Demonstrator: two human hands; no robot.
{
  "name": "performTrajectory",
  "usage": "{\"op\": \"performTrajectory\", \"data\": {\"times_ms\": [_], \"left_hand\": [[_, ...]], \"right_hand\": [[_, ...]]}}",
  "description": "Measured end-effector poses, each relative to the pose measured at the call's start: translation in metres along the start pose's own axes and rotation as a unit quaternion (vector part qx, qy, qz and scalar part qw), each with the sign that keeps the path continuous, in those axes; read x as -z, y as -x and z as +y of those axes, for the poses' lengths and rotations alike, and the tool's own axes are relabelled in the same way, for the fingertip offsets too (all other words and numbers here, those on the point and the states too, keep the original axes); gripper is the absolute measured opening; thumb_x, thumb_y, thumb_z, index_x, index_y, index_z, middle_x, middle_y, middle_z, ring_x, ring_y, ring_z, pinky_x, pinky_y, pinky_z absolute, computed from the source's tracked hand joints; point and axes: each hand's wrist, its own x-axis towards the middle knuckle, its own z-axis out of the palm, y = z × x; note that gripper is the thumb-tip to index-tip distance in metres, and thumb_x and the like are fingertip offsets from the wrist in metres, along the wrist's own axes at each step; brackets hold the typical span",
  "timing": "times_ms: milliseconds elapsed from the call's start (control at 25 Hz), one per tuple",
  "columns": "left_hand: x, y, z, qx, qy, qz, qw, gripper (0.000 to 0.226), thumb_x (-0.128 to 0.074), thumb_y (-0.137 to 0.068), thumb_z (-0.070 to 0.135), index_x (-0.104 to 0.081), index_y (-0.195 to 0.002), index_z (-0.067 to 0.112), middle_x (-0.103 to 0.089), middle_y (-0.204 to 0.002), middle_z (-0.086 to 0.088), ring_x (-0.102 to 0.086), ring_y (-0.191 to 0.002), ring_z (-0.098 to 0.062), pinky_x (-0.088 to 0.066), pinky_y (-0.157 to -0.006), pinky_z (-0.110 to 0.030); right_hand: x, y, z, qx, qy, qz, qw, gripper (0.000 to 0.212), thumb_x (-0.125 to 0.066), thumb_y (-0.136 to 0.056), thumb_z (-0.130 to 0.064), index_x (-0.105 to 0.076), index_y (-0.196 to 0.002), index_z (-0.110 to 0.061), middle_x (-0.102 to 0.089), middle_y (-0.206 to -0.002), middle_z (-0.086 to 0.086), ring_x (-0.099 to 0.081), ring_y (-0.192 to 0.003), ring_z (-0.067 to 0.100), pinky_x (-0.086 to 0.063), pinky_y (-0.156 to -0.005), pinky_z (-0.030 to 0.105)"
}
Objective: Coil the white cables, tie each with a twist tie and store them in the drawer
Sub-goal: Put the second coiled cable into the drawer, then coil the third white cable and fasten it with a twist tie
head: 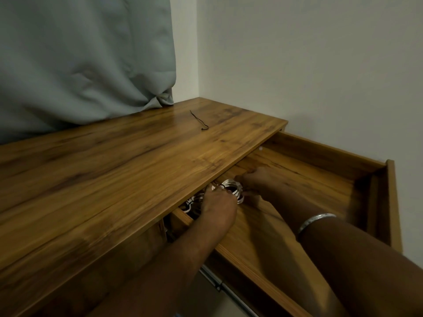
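Note:
The wooden drawer (320, 152) is pulled out from under the desk top. Both hands are inside it, at its back left corner. A coiled white cable (231, 186) sits between them: my left hand (217, 209) grips its near side and my right hand (256, 181) holds its far side. More white cable coils (192, 202) lie further left in the drawer, mostly hidden under the desk edge. One black twist tie (199, 121) lies loose on the desk top, well apart from both hands.
The wooden desk top (103, 175) runs left, with a grey curtain (80, 60) draped onto its back edge. White walls close the corner at the back and the right. The drawer's metal slide rail (219, 284) shows below. A silver bangle (315, 221) circles my right wrist.

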Motion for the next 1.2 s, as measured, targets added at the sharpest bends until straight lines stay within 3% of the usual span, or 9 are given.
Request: {"op": "performTrajectory", "data": {"times_ms": [160, 280, 400, 560, 680, 840, 960, 1080, 1200], "left_hand": [[-0.004, -0.003, -0.007, 0.005, -0.012, -0.038, 0.999, 0.068, -0.046, -0.102, 0.024, -0.015, -0.159, 0.003, -0.015, -0.168, -0.015, -0.007, -0.157, -0.030, -0.013, -0.125, -0.049], [-0.009, -0.002, -0.011, 0.003, 0.023, -0.018, 1.000, 0.073, -0.048, -0.101, 0.023, -0.010, -0.159, 0.003, -0.012, -0.169, -0.015, -0.004, -0.157, -0.030, -0.013, -0.126, -0.049], [-0.011, -0.001, -0.013, -0.001, 0.068, 0.023, 0.997, 0.075, -0.052, -0.099, 0.020, -0.011, -0.160, 0.004, -0.015, -0.168, -0.015, -0.009, -0.157, -0.029, -0.015, -0.126, -0.047], [0.000, 0.011, -0.017, -0.015, 0.162, 0.061, 0.985, 0.070, -0.055, -0.097, 0.012, -0.021, -0.159, 0.009, -0.027, -0.165, -0.012, -0.026, -0.153, -0.027, -0.027, -0.123, -0.043], [0.015, 0.031, -0.032, -0.017, 0.231, 0.113, 0.966, 0.052, -0.060, -0.097, 0.022, -0.046, -0.148, 0.022, -0.059, -0.140, -0.005, -0.059, -0.123, -0.022, -0.052, -0.096, -0.037], [0.042, 0.066, -0.067, 0.023, 0.301, 0.201, 0.932, 0.025, -0.062, -0.097, 0.035, -0.071, -0.120, 0.032, -0.072, -0.111, 0.007, -0.065, -0.094, -0.011, -0.055, -0.076, -0.032], [0.058, 0.094, -0.103, 0.059, 0.308, 0.269, 0.911, 0.020, -0.062, -0.097, 0.035, -0.074, -0.112, 0.031, -0.074, -0.104, 0.013, -0.064, -0.088, -0.005, -0.050, -0.072, -0.027], [0.055, 0.116, -0.142, 0.114, 0.284, 0.268, 0.914, 0.020, -0.062, -0.095, 0.039, -0.075, -0.109, 0.032, -0.075, -0.104, 0.015, -0.063, -0.084, -0.004, -0.043, -0.070, -0.026], [0.036, 0.156, -0.201, 0.202, 0.257, 0.268, 0.906, 0.022, -0.060, -0.094, 0.042, -0.075, -0.108, 0.032, -0.076, -0.103, 0.012, -0.068, -0.091, -0.012, -0.047, -0.070, -0.029]], "right_hand": [[-0.015, -0.014, 0.008, 0.001, -0.035, 0.046, 0.998, 0.030, -0.085, -0.084, -0.023, -0.064, -0.085, -0.001, -0.075, -0.098, 0.023, -0.074, -0.078, 0.030, -0.063, -0.058, 0.039], [-0.013, -0.017, 0.009, 0.031, 0.086, 0.090, 0.992, 0.042, -0.082, -0.079, -0.049, -0.072, -0.083, -0.009, -0.077, -0.081, 0.013, -0.076, -0.069, 0.026, -0.062, -0.056, 0.036], [-0.009, -0.011, 0.008, 0.041, 0.113, 0.082, 0.989, 0.046, -0.077, -0.078, -0.059, -0.074, -0.088, -0.014, -0.077, -0.079, 0.008, -0.075, -0.066, 0.024, -0.062, -0.061, 0.038], [-0.003, 0.005, 0.005, 0.081, 0.077, 0.128, 0.985, 0.039, -0.073, -0.088, -0.052, -0.071, -0.084, -0.013, -0.075, -0.080, 0.009, -0.075, -0.075, 0.028, -0.063, -0.074, 0.050], [0.001, 0.031, -0.009, 0.165, 0.068, 0.205, 0.963, 0.027, -0.067, -0.096, -0.039, -0.070, -0.079, -0.018, -0.072, -0.077, 0.006, -0.073, -0.075, 0.026, -0.061, -0.067, 0.044], [-0.009, 0.068, -0.035, 0.281, 0.036, 0.287, 0.915, 0.022, -0.062, -0.094, -0.034, -0.067, -0.078, -0.021, -0.067, -0.073, 0.000, -0.067, -0.068, 0.020, -0.056, -0.061, 0.038], [-0.038, 0.090, -0.055, 0.338, 0.021, 0.214, 0.916, 0.021, -0.065, -0.093, -0.033, -0.065, -0.073, -0.024, -0.065, -0.068, -0.003, -0.064, -0.064, 0.015, -0.053, -0.063, 0.036], [-0.079, 0.105, -0.072, 0.382, 0.047, 0.148, 0.911, 0.029, -0.069, -0.090, -0.032, -0.061, -0.064, -0.022, -0.060, -0.059, -0.005, -0.058, -0.057, 0.011, -0.046, -0.058, 0.032], [-0.150, 0.127, -0.092, 0.418, 0.080, 0.042, 0.904, 0.031, -0.072, -0.090, -0.033, -0.063, -0.063, -0.021, -0.062, -0.055, -0.005, -0.059, -0.055, 0.009, -0.045, -0.058, 0.034]]}}
